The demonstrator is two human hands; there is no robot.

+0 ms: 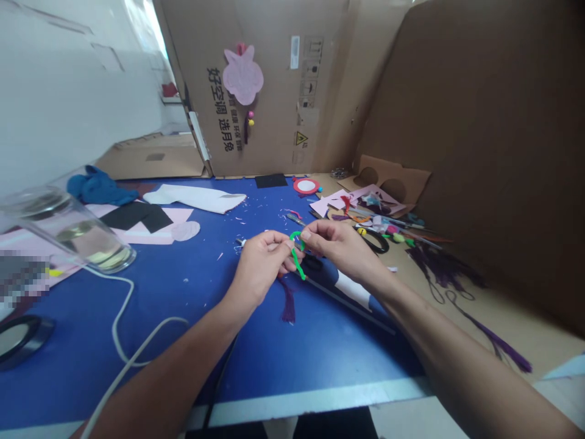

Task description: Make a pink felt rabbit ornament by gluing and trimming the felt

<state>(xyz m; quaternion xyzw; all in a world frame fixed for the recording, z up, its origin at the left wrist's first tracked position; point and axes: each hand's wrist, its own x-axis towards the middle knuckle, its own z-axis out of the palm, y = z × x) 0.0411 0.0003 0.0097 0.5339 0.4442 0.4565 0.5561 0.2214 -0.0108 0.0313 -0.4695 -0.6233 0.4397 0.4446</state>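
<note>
A bright green pipe cleaner (298, 263), bent into a hook or loop at its top, is pinched between both my hands above the blue table. My left hand (265, 259) grips it from the left with thumb and forefinger. From the right, my right hand (336, 244) holds the curved end between thumb and fingertips. Below my left hand lies a dark purple tassel (287, 302), its upper part hidden by the fingers. Black-handled scissors (313, 262) show partly under my hands, beside a white strip of paper (354, 289).
A clear cup of liquid (94, 244), a white cable (123, 317) and a tape roll (22, 338) occupy the left. Cardboard walls (283, 140) stand behind and right. Purple tassels (443, 262) and craft scraps (379, 201) lie at right; a red-rimmed round piece (306, 186) sits at the back.
</note>
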